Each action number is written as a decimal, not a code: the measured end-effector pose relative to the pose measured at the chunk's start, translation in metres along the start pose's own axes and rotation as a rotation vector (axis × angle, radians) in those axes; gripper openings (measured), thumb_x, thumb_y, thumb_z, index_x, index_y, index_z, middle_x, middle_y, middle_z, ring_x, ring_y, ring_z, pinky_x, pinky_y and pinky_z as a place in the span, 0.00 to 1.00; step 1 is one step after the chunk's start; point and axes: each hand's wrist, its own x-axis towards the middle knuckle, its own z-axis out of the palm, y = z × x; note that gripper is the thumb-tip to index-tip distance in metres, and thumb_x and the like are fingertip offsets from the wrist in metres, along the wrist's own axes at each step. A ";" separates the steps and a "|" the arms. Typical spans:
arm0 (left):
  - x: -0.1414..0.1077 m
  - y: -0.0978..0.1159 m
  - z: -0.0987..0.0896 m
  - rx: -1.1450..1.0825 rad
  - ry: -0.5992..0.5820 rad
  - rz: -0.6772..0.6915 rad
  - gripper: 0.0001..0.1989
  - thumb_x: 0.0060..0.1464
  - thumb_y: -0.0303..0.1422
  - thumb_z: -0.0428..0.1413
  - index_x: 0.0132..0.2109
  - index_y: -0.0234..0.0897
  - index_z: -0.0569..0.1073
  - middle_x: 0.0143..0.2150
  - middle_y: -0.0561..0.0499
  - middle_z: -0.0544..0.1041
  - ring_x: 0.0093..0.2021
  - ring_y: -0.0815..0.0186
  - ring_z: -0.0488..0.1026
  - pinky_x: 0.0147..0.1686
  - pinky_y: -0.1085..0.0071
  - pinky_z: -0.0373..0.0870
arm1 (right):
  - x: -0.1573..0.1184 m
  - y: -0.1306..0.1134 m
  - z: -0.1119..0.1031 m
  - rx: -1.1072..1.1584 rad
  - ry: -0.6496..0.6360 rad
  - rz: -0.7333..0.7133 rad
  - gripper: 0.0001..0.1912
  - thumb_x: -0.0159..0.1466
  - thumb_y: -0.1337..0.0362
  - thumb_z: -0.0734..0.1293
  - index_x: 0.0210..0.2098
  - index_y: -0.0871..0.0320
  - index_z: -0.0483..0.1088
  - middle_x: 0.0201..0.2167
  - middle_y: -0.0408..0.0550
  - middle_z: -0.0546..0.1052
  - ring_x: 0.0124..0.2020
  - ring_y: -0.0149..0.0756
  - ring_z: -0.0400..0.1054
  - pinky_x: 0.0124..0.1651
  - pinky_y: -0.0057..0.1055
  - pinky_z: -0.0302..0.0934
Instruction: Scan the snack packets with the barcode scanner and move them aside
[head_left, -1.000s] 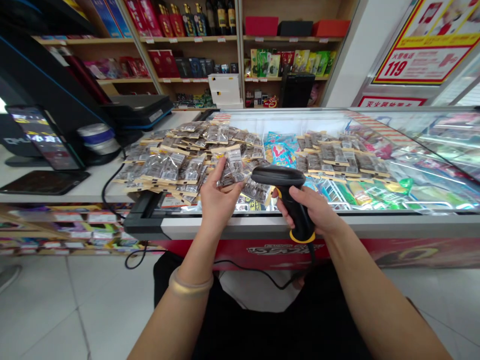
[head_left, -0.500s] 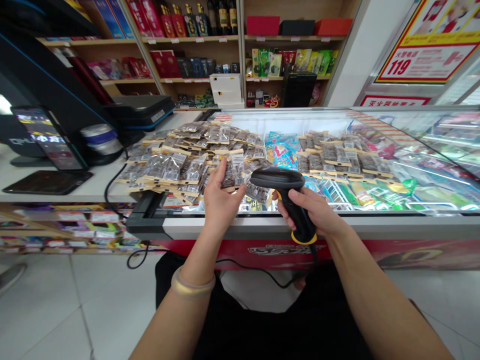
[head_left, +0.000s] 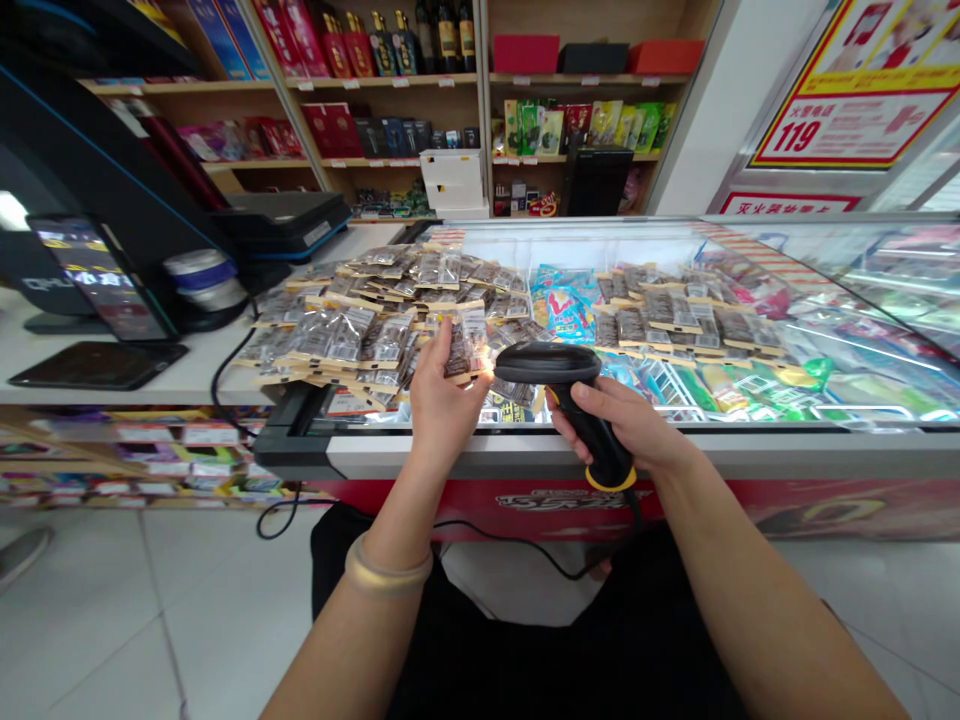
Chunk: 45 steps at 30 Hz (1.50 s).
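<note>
At the freezer (head_left: 675, 455), my right hand (head_left: 634, 425) is wrapped around the scanner (head_left: 547, 362), and my left hand (head_left: 442, 410) pinches a small packet (head_left: 472, 330). Lighting its label needs steady aim.

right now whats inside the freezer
Inside the freezer, blue packs and green packs show; whatever lies beneath the left pile and right pile of brown packets is covered.

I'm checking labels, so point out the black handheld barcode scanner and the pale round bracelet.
Black handheld barcode scanner (head_left: 549, 363): head view, on its wide top end.
Pale round bracelet (head_left: 386, 580): head view, front of its band.
</note>
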 end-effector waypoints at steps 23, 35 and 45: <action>0.042 0.159 0.187 0.077 -0.513 0.162 0.36 0.56 0.41 0.61 0.67 0.31 0.63 0.57 0.36 0.76 0.59 0.51 0.73 0.59 0.59 0.67 | -0.078 -0.047 -0.138 0.230 0.666 -0.472 0.27 0.50 0.42 0.75 0.33 0.60 0.73 0.19 0.40 0.69 0.16 0.25 0.60 0.17 0.22 0.58; 0.014 0.168 0.214 0.437 -0.631 0.200 0.35 0.59 0.47 0.56 0.69 0.38 0.61 0.74 0.34 0.52 0.76 0.43 0.43 0.71 0.45 0.42 | -0.076 -0.033 -0.168 0.307 0.749 -0.411 0.26 0.54 0.40 0.72 0.32 0.59 0.72 0.19 0.42 0.68 0.17 0.27 0.61 0.17 0.23 0.59; 0.035 0.071 0.078 0.160 -0.227 0.217 0.26 0.55 0.39 0.62 0.59 0.39 0.71 0.59 0.38 0.70 0.61 0.51 0.67 0.62 0.51 0.64 | -0.056 -0.035 -0.095 0.226 0.452 -0.396 0.26 0.54 0.40 0.72 0.36 0.57 0.72 0.21 0.41 0.68 0.18 0.28 0.61 0.18 0.24 0.59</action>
